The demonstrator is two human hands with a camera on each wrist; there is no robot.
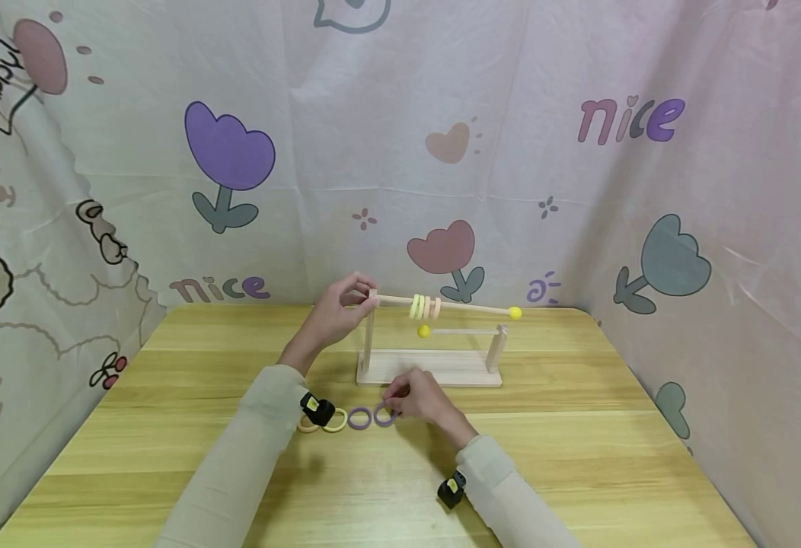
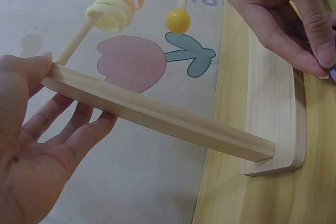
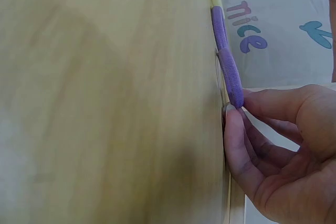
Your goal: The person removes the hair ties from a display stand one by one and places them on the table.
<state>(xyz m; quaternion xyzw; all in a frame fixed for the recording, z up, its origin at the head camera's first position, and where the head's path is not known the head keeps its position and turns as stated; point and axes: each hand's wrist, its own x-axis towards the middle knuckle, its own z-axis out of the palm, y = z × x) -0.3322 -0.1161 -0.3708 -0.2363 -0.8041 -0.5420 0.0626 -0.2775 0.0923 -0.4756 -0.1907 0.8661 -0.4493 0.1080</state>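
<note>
My left hand (image 1: 335, 313) holds the top of the tall left post (image 2: 157, 114) of a wooden stand, thumb on one side and fingers beneath in the left wrist view. From that post runs an upper rod (image 1: 472, 307) ending in a yellow ball (image 1: 515, 313), with several yellow and peach rings (image 2: 111, 14) on it. Low in front of the stand's base (image 1: 435, 367), my right hand (image 1: 419, 394) pinches a purple ring (image 3: 231, 80) between thumb and fingertips, close over the table.
Left of the held ring lie another purple ring (image 1: 350, 418), a yellow ring (image 1: 335, 430) and a peach ring (image 1: 307, 429), partly behind the left wrist camera (image 1: 317, 409). A shorter right post (image 1: 497, 350) carries a lower rod with its own yellow ball (image 1: 424, 331). A printed curtain (image 1: 346, 152) hangs behind the table.
</note>
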